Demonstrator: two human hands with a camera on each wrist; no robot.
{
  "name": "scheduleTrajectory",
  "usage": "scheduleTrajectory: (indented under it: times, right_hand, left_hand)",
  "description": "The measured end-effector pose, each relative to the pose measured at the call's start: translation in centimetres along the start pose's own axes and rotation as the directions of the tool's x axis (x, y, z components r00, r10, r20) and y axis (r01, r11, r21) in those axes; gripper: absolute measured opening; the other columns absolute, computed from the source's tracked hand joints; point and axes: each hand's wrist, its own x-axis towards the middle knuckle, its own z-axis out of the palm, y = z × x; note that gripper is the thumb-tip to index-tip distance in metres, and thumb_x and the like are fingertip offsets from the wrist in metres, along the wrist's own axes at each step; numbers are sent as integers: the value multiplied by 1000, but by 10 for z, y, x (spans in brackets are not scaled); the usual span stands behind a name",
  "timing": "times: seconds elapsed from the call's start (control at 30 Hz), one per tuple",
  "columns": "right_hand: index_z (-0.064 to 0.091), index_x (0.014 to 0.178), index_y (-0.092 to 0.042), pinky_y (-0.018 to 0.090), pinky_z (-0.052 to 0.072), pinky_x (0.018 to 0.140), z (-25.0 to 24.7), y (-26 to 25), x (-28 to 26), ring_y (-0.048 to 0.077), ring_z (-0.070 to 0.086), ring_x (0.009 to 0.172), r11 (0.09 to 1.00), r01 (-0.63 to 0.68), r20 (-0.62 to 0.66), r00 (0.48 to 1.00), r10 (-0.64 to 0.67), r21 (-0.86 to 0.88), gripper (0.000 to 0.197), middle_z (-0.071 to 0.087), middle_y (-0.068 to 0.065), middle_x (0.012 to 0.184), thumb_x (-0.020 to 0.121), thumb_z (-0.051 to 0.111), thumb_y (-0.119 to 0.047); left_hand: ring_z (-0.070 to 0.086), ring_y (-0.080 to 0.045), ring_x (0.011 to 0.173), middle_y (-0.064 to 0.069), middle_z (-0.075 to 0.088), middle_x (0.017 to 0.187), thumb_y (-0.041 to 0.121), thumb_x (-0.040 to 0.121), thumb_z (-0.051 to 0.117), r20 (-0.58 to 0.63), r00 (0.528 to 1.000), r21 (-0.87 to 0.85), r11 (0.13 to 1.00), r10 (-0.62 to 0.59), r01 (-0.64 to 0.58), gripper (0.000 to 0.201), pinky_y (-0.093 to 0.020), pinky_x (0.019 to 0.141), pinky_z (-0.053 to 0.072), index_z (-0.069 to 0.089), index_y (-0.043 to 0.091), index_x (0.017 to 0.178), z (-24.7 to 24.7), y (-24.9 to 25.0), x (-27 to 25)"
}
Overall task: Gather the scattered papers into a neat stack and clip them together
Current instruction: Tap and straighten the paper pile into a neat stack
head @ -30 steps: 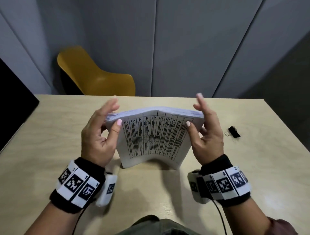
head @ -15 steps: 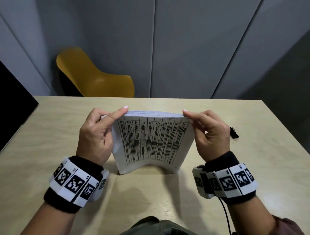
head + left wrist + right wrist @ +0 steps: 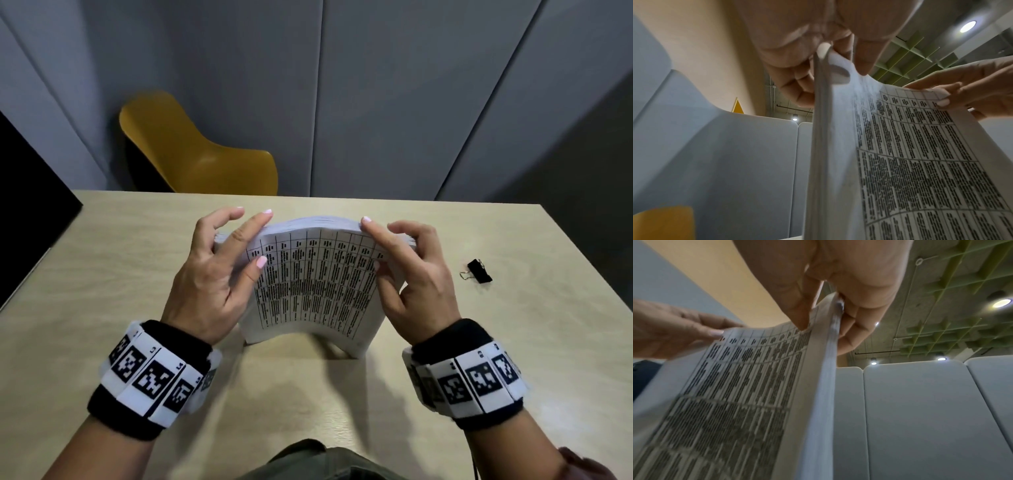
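A thick stack of printed papers (image 3: pixel 315 287) stands on its lower edge on the table, bowed toward me, with a table of black text on the front sheet. My left hand (image 3: pixel 219 267) holds its upper left corner, thumb on the front sheet and fingers over the top and behind. At the upper right corner my right hand (image 3: pixel 411 274) pinches it the same way. The left wrist view shows the stack (image 3: pixel 920 162) edge-on between thumb and fingers (image 3: pixel 807 48); so does the right wrist view (image 3: pixel 735 394). A black binder clip (image 3: pixel 479 271) lies on the table right of my right hand.
The light wooden table (image 3: pixel 102 274) ends at a far edge just behind the stack. A yellow chair (image 3: pixel 198 157) stands beyond it on the left, against grey wall panels. A dark panel borders the table's left side.
A second ago both hands were flat against the stack's sides. They now grip its upper corners, and the top edge has slid slightly uneven. The clip shows again beside my right hand.
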Motion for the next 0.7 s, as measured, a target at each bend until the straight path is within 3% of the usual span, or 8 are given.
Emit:
scheduleTrajectory:
  times: [0.1, 0.17, 0.27, 0.33, 0.4, 0.5, 0.6, 0.7]
  right_hand:
    - [60, 122, -21, 19, 49, 82, -2, 1, 6, 11, 54, 91, 993, 13, -23, 1000, -10, 113, 48, 55, 8, 109, 76, 57, -6]
    - [53, 128, -19, 13, 45, 84, -3, 1, 8, 10, 57, 92, 966, -44, -28, 998, 53, 254, 52, 59, 4, 102, 78, 62, -10]
    - [38, 136, -19, 13, 47, 76, -3, 5, 10, 4, 58, 77, 823, -231, 83, 972, 221, 519, 73, 60, -14, 86, 73, 73, -7]
    - [49, 128, -22, 10, 46, 73, -3, 10, 16, 1, 58, 73, 713, -352, 251, 936, 249, 607, 67, 61, -9, 80, 68, 76, -12]
    - [66, 110, -25, 13, 49, 74, -2, 15, 22, 1, 63, 80, 564, -439, 388, 896, 217, 699, 44, 70, -9, 84, 67, 77, -28]
    - [74, 99, -25, 23, 51, 86, 3, 23, 25, 9, 63, 95, 441, -490, 444, 871, 211, 752, 47, 73, -8, 99, 62, 74, -54]
    - [72, 101, -31, 26, 48, 94, 4, 27, 23, 9, 61, 103, 413, -500, 455, 865, 210, 761, 48, 70, -10, 107, 62, 71, -59]
    - [71, 103, -36, 22, 48, 91, 3, 29, 20, 7, 60, 102, 394, -494, 456, 869, 194, 775, 47, 69, -14, 109, 63, 70, -61]
  left_hand:
    - [45, 2, 101, -7, 47, 123, 27, 92, 41, -26, 1000, -96, 995, -10, 7, 39, 0, 89, 33, 54, 23, 128, -3, -2, 2]
    - [49, 7, 104, -2, 56, 114, 25, 91, 43, -41, 997, -232, 971, -62, 51, 40, -4, 93, 34, 51, 25, 130, -5, -2, 4]
    - [58, 6, 79, 17, 66, 84, 23, 78, 64, 40, 962, -534, 808, -270, 249, 65, -6, 81, 43, 38, 38, 135, -4, -9, 8]
    - [62, 4, 80, 17, 71, 85, 32, 65, 78, 215, 923, -657, 653, -319, 378, 78, -7, 79, 45, 41, 34, 134, -5, -18, 12]
    - [66, -2, 90, 12, 74, 94, 48, 62, 80, 373, 891, -699, 553, -260, 454, 63, -12, 82, 48, 62, 29, 119, -6, -22, 17]
    - [68, -2, 88, 13, 75, 90, 40, 76, 64, 395, 893, -720, 532, -215, 446, 22, -13, 77, 51, 76, 29, 90, -7, -17, 22]
    - [68, -5, 92, 10, 75, 95, 55, 63, 74, 405, 890, -782, 425, -211, 456, 40, -17, 80, 52, 76, 29, 93, -5, -23, 17]
    - [68, -9, 94, 5, 75, 97, 55, 61, 77, 430, 878, -824, 308, -208, 476, 45, -22, 82, 54, 76, 26, 96, -3, -28, 14]
